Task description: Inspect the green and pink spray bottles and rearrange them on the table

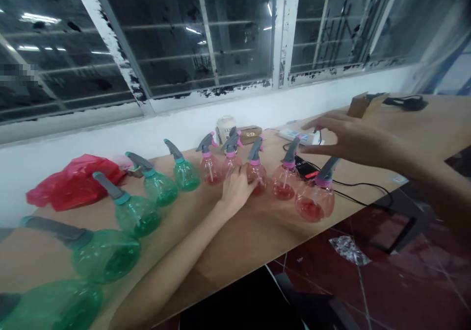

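Clear pink spray bottles with grey trigger heads stand in a row on the table. My left hand (237, 190) is at the middle of this row, its thumb against the front of one pink spray bottle (256, 177) and its other fingers partly hidden on that bottle's left side. Another pink bottle (230, 163) is just behind this hand. To the right, my right hand (331, 136) hovers with thumb and fingers apart, near the trigger head of a pink bottle (285, 183). Below its wrist is the rightmost pink bottle (314, 205).
Several green spray bottles (138, 215) curve along the left side. Behind them lies a red plastic bag (77, 180). A phone (306, 168), black cables, a white power strip (300, 136) and a cardboard box (364, 105) occupy the right. The table edge (272, 259) runs diagonally in front.
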A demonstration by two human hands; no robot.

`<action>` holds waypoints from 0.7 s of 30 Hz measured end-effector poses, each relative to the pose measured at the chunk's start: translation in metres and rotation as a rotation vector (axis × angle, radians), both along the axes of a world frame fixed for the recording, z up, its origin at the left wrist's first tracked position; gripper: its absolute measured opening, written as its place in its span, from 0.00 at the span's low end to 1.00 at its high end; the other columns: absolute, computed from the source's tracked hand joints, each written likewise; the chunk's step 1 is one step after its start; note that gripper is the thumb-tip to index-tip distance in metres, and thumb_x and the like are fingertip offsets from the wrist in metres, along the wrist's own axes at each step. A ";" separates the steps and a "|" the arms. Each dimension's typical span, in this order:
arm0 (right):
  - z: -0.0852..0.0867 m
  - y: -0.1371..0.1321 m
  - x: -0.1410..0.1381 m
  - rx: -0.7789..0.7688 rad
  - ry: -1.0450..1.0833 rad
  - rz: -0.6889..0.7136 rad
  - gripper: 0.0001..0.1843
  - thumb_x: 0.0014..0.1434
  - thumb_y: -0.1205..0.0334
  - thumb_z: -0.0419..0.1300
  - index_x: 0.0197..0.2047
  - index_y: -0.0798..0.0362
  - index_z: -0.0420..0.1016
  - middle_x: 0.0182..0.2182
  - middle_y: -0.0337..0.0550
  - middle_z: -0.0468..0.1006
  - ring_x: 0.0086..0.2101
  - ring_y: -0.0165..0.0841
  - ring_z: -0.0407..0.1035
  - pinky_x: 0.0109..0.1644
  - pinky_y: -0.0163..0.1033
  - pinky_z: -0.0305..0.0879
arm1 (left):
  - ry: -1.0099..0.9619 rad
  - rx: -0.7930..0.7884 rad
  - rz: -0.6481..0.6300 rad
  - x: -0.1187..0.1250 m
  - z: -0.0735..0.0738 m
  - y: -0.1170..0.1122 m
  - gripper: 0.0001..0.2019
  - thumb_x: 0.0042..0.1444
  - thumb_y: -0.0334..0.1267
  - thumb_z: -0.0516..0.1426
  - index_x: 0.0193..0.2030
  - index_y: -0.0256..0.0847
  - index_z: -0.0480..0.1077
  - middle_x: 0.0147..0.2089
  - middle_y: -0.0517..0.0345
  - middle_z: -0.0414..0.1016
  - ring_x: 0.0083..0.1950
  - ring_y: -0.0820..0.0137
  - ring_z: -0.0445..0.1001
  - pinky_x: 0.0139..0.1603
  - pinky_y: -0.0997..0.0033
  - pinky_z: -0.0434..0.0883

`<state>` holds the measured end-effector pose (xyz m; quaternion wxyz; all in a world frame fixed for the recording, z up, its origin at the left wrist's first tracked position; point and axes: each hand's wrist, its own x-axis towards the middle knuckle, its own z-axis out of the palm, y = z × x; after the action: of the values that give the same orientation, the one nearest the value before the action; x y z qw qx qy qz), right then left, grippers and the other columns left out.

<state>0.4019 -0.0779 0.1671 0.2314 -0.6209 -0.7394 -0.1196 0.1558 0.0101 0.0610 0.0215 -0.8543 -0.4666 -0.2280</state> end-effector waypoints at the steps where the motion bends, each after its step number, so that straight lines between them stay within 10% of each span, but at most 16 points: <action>1: 0.000 0.013 0.004 -0.051 -0.048 -0.009 0.36 0.50 0.35 0.55 0.54 0.53 0.69 0.50 0.56 0.72 0.48 0.49 0.67 0.49 0.52 0.63 | 0.016 0.008 0.006 0.002 0.000 0.001 0.28 0.57 0.50 0.55 0.59 0.35 0.61 0.52 0.43 0.71 0.50 0.55 0.72 0.47 0.59 0.70; 13: -0.002 0.072 0.009 -0.526 -0.074 0.189 0.25 0.46 0.41 0.60 0.45 0.44 0.77 0.42 0.43 0.79 0.41 0.45 0.72 0.47 0.49 0.64 | 0.074 -0.022 -0.008 0.016 0.007 0.014 0.23 0.60 0.46 0.53 0.58 0.34 0.61 0.53 0.43 0.70 0.48 0.58 0.74 0.48 0.62 0.69; 21: -0.010 0.081 0.015 -0.470 -0.102 0.318 0.15 0.48 0.45 0.59 0.37 0.41 0.79 0.34 0.37 0.81 0.34 0.39 0.73 0.41 0.45 0.66 | -0.063 -0.062 -0.030 0.007 0.001 0.009 0.28 0.58 0.55 0.52 0.58 0.34 0.62 0.51 0.42 0.69 0.49 0.55 0.73 0.48 0.58 0.70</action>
<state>0.4168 0.0032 0.1572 0.0597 -0.5267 -0.8457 0.0617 0.1629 0.0189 0.0617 -0.0231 -0.8537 -0.4612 -0.2408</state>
